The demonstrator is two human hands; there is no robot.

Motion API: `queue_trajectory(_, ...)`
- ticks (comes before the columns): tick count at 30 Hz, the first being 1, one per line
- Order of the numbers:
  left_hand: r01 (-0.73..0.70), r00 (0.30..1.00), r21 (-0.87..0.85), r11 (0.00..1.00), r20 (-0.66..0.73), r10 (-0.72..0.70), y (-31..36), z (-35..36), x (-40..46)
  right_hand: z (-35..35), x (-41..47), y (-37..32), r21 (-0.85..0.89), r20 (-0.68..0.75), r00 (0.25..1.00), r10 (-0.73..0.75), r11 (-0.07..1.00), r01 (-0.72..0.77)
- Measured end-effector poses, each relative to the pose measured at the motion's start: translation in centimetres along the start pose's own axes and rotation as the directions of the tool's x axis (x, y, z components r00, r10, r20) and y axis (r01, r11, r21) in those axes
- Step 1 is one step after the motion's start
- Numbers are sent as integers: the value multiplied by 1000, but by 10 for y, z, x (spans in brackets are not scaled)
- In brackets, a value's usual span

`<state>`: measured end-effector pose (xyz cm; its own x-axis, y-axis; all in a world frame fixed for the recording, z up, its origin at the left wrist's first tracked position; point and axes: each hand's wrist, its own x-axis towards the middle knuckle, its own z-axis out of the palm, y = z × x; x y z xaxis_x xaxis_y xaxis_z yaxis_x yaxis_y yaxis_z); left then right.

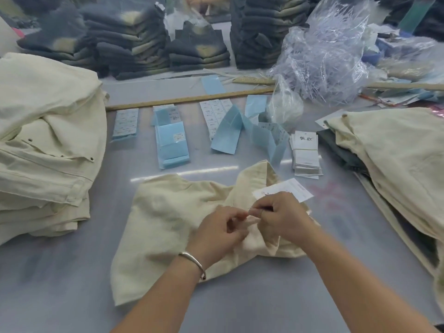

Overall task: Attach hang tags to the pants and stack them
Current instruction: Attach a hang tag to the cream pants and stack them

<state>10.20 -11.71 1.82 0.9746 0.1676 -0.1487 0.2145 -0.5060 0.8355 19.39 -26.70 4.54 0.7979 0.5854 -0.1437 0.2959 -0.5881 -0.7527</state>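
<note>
A folded pair of cream pants [173, 227] lies on the grey table [72, 284] in front of the person, and both hands meet at its waistband: the left hand [219, 233] pinches a fold of the cloth, while the right hand [280, 216] pinches something small against it, with a white hang tag [292, 189] just behind its fingers, its red print too blurred to read. Beyond, a stack of white tags [305, 152] shows two black characters, and four rows of blue label sheets [171, 143] lie side by side. One pile of cream pants [45, 145] stands left, another [394, 164] right.
</note>
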Motion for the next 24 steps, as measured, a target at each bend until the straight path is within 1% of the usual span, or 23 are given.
queue_trajectory(2, -75, 997, 186, 980, 46, 68, -2, 3, 5, 0, -8, 2, -53, 78, 996, 39, 998, -35)
queue_trajectory(3, -96, 994, 252, 963, 69, 81, -1, 4, 8, 0, -11, 2, -90, 113, 992, 56, 995, -46)
queue_trajectory(5, -100, 994, 272, 957, 73, 83, -1, 7, 12, 0, -16, 0, -131, 147, 985, 87, 989, -68)
queue_trajectory(6, -84, 996, 240, 967, 59, 72, -1, 8, 14, -1, -18, -2, -132, 154, 983, 104, 988, -83)
queue_trajectory(8, -23, 999, 116, 993, 39, 19, -2, 5, 18, -1, -22, -6, -165, 165, 978, 131, 981, -104)
queue_trajectory(9, 9, 999, 65, 998, 38, -12, -1, 3, 20, 0, -24, -8, -223, 172, 975, 143, 969, -103)
queue_trajectory(11, 70, 996, 16, 997, 48, -71, 3, -1, 26, 5, -25, -13, -374, 176, 970, 167, 923, -91)
queue_trajectory(13, 144, 987, -58, 988, 80, -140, 8, -2, 29, 11, -25, -16, -477, 110, 976, 187, 872, -113)
queue_trajectory(14, 190, 979, -142, 971, 102, -177, 11, -3, 29, 15, -25, -16, -495, 51, 978, 203, 855, -151)
queue_trajectory(16, 276, 959, -321, 906, 153, -238, 16, -3, 28, 23, -25, -14, -454, -70, 968, 240, 857, -246)
queue_trajectory(18, 316, 948, -419, 851, 176, -266, 19, -5, 26, 30, -26, -10, -333, -166, 952, 255, 894, -298)
queue_trajectory(21, 319, 947, -441, 839, 174, -269, 18, -6, 24, 39, -28, -3, -44, -268, 932, 246, 963, -267)
queue_trajectory(24, 337, 941, -448, 828, 201, -274, 16, -7, 25, 44, -29, 3, 120, -301, 924, 236, 971, -209)
